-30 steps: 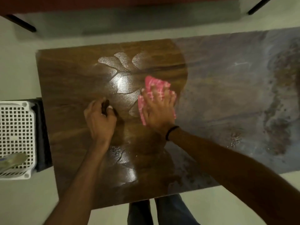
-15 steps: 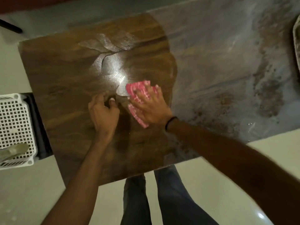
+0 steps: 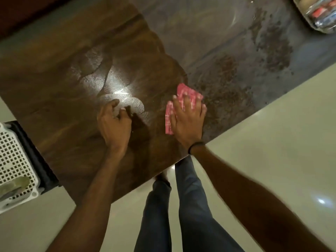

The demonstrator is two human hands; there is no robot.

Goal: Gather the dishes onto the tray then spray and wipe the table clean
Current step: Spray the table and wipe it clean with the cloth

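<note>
My right hand (image 3: 187,120) lies spread flat on the pink cloth (image 3: 181,104) near the wooden bench's (image 3: 54,88) front edge, left hand (image 3: 114,124) loosely curled, bracing — I'd press evenly, overlapping strokes toward the gritty patch (image 3: 227,84).

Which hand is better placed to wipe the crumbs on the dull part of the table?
The right hand. It already presses the pink cloth flat at the edge of the crumbs, while the left hand rests empty on the wiped side.
</note>
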